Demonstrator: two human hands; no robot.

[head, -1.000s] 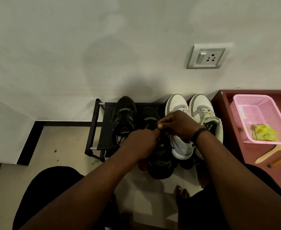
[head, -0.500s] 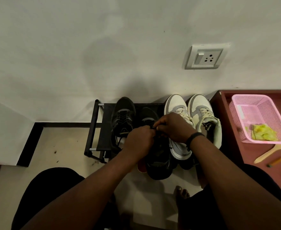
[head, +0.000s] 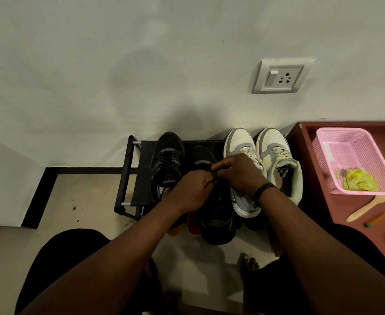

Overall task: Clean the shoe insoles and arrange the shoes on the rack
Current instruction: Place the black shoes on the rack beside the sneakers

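A black shoe rack (head: 127,178) is set against the wall, with a black shoe (head: 214,214) seen at its front edge. Above that shoe, its laces (head: 212,172) are pinched together by the left hand (head: 192,192) and right hand (head: 241,172).

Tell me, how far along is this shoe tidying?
Done: the white pair and one black shoe sit on the rack. In hand: both hands, left and right, pinch the second black shoe's laces. Left: seating it; insole cleaning isn't visible.
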